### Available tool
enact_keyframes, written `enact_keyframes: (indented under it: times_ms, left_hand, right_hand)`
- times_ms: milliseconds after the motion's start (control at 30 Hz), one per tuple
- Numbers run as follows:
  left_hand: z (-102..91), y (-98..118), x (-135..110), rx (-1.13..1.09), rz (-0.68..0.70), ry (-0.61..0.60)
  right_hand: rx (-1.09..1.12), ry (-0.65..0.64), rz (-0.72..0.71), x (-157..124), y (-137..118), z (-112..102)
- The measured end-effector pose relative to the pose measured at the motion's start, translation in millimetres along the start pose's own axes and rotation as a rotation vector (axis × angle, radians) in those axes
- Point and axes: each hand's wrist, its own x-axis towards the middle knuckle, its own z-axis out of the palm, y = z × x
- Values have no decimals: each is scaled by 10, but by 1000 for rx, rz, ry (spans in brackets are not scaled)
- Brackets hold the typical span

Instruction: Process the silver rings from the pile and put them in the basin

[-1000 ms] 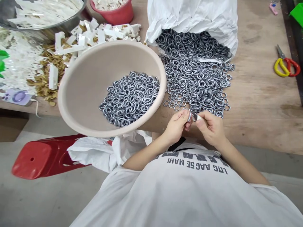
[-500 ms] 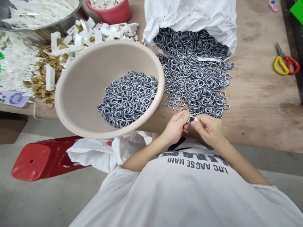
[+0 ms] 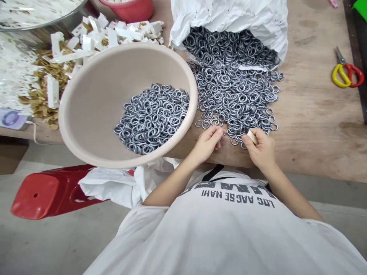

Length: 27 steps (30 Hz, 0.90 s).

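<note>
My left hand (image 3: 208, 143) is closed at the table's front edge, its thumb and fingers pinching a grey ring that is mostly hidden. To its right, my right hand (image 3: 261, 148) grips a small cream-coloured block with a black end (image 3: 252, 136). The two hands are apart. Just beyond them spreads a heap of grey rings (image 3: 235, 95), spilling from the mouth of a white sack (image 3: 229, 15). Left of my hands, a large beige basin (image 3: 94, 91) holds a pile of similar rings (image 3: 155, 118).
Scissors (image 3: 345, 72) with yellow and red handles lie at the right of the wooden table (image 3: 312, 126). White and gold-brown parts (image 3: 53, 91), a steel bowl (image 3: 31, 36) and a red tub (image 3: 132, 11) crowd the left back. A red stool (image 3: 37, 194) stands below.
My hands have drawn apart, the right one moving right with the cream block, the left one slightly left. The camera view has shifted a little.
</note>
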Motion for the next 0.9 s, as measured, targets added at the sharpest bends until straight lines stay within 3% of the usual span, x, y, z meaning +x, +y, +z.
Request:
enact_keyframes:
  times_ms: [167,233,300,467,533,633,767,900]
  left_hand:
    - [245,8,26,632,168,-150]
    - [289,-6,46,752,169,-156]
    - [281,-16,68,664,172,-127]
    - [236,42,51,-81,59,-109]
    - [268,66,19,-244,11,-99]
    - [347,61,-23,-317,-23,-62]
    - [423,26,-50,-401,-66,16]
    - [430,20,-71,-401,-38,40]
  right_hand:
    - [18,13,2,-23,11,0]
    - [29,16,17,-43,22,-7]
    - [60,0,38,-63,37,-14]
    - [374,-136,119,-65,18,23]
    - [492,-159,171,-53,-27,57]
    - [581,-185,214,-52,-112,109]
    - [606,-242,161,-96,-209,158]
    - [584,-207,173,-102,-251,156]
